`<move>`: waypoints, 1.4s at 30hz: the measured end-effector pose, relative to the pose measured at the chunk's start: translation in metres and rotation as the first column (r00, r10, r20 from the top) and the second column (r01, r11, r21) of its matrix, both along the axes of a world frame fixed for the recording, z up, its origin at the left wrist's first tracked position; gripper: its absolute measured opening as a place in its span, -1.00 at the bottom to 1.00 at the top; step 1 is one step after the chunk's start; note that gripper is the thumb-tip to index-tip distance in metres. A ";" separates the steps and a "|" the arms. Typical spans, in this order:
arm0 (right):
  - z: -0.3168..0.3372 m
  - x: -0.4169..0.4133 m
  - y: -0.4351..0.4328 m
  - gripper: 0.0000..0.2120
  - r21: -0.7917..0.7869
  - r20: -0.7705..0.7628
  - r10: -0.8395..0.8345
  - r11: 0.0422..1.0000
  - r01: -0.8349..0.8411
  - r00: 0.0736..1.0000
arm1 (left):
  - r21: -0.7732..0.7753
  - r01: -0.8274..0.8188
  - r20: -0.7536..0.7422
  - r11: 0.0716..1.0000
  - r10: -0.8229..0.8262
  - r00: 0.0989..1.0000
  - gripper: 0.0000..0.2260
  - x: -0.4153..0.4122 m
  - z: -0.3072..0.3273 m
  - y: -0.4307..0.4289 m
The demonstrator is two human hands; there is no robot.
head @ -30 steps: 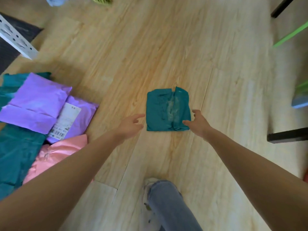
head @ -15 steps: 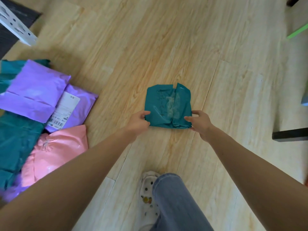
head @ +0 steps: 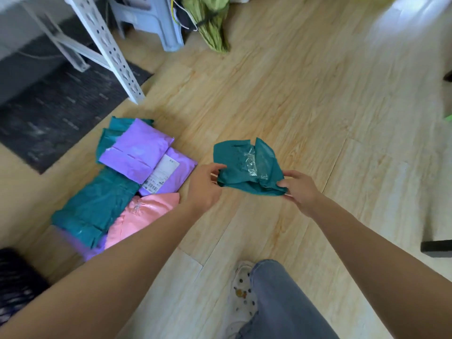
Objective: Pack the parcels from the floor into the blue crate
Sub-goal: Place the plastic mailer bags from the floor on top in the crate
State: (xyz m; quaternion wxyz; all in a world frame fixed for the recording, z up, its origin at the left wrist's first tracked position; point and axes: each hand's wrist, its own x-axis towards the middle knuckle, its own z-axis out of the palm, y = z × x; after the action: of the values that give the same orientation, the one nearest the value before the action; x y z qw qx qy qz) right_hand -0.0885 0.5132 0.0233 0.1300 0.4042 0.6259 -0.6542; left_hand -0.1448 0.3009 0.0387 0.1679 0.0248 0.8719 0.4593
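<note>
On your far left a dark mat (head: 61, 113) lies on the wooden floor (head: 318, 106). Just right of it sits the pile of parcels (head: 127, 182) yet to be packed: purple ones on top, a long teal one under them, a pink parcel (head: 141, 214) at the near edge.

Next comes your left hand (head: 204, 187), its thumb and fingers pinching the left edge of the small teal parcel (head: 247, 167). The parcel hangs between your two hands, sagging a little in the middle, and it looks lifted off the floor, apart from the pile. Your right hand (head: 299, 189) pinches its near right corner, so both hands are clamped on the one parcel, well apart from each other.

You appear to be in the pick-up step, with the carry to come. The blue crate is not in view, so the next move calls for you to turn and find it, keeping both grips firm, because the soft wrapping may slip or fold as you swing it over.
</note>
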 end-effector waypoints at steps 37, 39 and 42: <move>0.303 0.068 -0.495 -0.64 0.330 -0.426 0.827 0.520 -0.788 0.367 | 0.003 -0.721 -0.454 0.692 0.644 0.616 -0.79 0.249 0.294 -0.496; 0.295 0.079 -0.525 -0.63 0.371 -0.391 0.867 0.457 -0.809 0.310 | -0.002 -0.762 -0.427 0.647 0.689 0.586 -0.79 0.272 0.283 -0.516; 0.276 0.095 -0.566 -0.64 0.450 -0.333 0.917 0.361 -0.817 0.221 | 0.025 -0.821 -0.362 0.571 0.771 0.525 -0.76 0.298 0.258 -0.546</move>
State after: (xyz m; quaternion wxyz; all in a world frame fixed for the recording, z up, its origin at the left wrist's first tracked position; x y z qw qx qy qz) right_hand 0.0061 -0.0526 0.2988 0.2554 -0.2064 0.8063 -0.4920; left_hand 0.1535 -0.2448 0.2970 -0.2094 -0.3121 0.8323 0.4074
